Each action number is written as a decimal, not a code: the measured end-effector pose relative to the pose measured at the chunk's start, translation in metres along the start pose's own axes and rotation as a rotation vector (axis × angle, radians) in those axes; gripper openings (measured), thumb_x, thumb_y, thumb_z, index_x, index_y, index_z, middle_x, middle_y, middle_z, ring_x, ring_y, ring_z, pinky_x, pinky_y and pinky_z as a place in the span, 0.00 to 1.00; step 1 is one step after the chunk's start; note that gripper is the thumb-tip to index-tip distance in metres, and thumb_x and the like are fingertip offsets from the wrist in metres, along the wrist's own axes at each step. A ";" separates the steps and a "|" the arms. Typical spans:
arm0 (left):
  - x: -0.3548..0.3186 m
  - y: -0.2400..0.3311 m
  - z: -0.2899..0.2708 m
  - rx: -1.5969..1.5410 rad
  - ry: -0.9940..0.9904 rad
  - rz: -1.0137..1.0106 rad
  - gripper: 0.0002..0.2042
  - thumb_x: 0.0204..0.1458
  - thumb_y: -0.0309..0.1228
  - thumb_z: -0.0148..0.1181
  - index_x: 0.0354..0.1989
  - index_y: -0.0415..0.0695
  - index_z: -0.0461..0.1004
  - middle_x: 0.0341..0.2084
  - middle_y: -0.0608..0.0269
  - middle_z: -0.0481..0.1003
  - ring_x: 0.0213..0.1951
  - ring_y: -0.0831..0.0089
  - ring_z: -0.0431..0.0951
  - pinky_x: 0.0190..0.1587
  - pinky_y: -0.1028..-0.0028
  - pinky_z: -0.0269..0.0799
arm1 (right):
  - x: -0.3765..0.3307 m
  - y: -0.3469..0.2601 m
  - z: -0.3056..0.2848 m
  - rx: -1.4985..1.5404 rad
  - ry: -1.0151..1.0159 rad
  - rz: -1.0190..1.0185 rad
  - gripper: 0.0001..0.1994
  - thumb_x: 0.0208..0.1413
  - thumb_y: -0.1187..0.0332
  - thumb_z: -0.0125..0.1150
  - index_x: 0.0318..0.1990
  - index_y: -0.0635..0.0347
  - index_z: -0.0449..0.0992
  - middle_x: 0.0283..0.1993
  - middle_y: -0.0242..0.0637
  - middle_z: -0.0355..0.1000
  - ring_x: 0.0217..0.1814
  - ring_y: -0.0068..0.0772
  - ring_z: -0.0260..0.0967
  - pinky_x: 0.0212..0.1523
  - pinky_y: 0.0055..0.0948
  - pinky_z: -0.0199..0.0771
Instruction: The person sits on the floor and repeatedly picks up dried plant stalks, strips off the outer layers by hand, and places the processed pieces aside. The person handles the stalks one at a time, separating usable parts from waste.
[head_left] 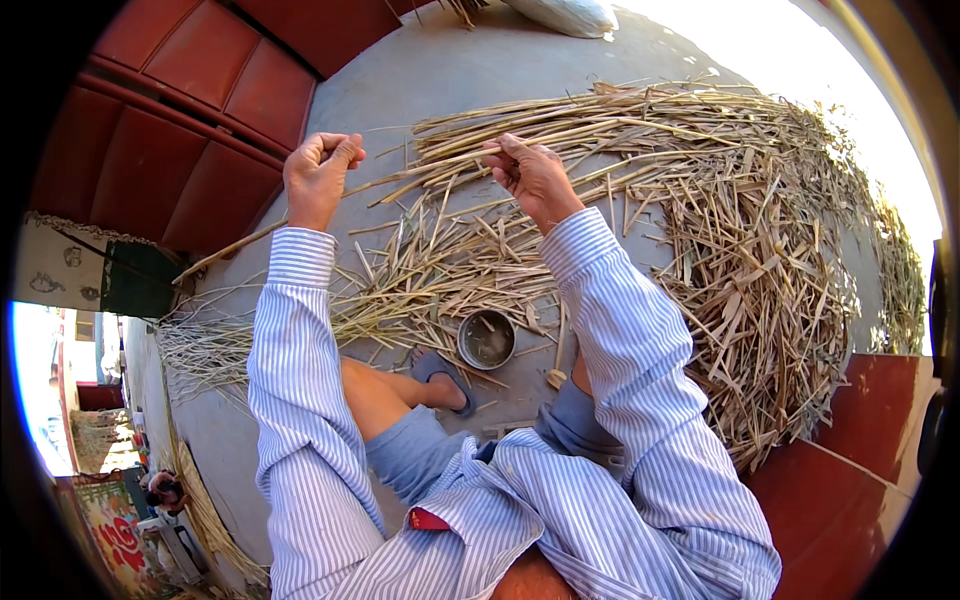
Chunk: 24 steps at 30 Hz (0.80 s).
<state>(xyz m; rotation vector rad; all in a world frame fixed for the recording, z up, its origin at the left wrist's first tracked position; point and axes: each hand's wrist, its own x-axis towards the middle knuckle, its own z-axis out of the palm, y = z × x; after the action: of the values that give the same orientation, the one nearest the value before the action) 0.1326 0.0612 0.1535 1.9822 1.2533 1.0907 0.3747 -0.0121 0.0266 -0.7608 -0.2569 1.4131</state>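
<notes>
My left hand (323, 172) is raised at the left, fingers curled and thumb pressed against them. What it pinches is too small to make out; a faint thin strand shows near its fingertips. My right hand (532, 175) is raised across from it, closed in a pinch. A long pale dry stalk (232, 246) slants up from the far left, passes behind my left wrist and meets the right fingertips. Beyond both hands lies a bundle of long dry stalks (560, 122). Shorter cut pieces (440, 270) are scattered below my hands.
A round metal bowl (487, 339) with liquid stands on the grey floor between my feet. A big heap of dry leaves and stalks (760, 270) spreads at the right. Red panelled doors (180, 110) rise at the upper left. A pale sack (565, 14) lies at the far edge.
</notes>
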 end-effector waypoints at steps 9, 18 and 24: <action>0.011 0.018 -0.001 0.924 -0.149 0.454 0.18 0.57 0.47 0.57 0.32 0.42 0.79 0.25 0.52 0.79 0.30 0.54 0.79 0.32 0.59 0.72 | 0.004 0.003 0.005 -0.039 0.059 -0.018 0.10 0.63 0.63 0.59 0.39 0.61 0.74 0.34 0.34 0.77 0.32 0.22 0.76 0.27 0.17 0.74; -0.026 0.011 0.026 0.422 -0.292 0.164 0.09 0.50 0.33 0.69 0.31 0.39 0.80 0.24 0.58 0.80 0.26 0.73 0.78 0.29 0.73 0.72 | 0.002 -0.002 0.009 -0.085 0.057 -0.038 0.13 0.59 0.59 0.64 0.38 0.60 0.75 0.31 0.34 0.77 0.31 0.22 0.75 0.27 0.16 0.74; -0.007 0.002 0.021 0.027 -0.233 -0.129 0.07 0.50 0.29 0.70 0.30 0.39 0.80 0.23 0.65 0.79 0.27 0.80 0.76 0.29 0.77 0.72 | 0.003 -0.006 0.010 -0.081 0.003 -0.051 0.11 0.61 0.63 0.61 0.40 0.63 0.75 0.33 0.36 0.77 0.33 0.25 0.77 0.29 0.18 0.76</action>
<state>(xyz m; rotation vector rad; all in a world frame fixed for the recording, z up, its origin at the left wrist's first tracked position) 0.1495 0.0541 0.1418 1.9537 1.2552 0.7607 0.3740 -0.0062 0.0370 -0.8172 -0.3302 1.3594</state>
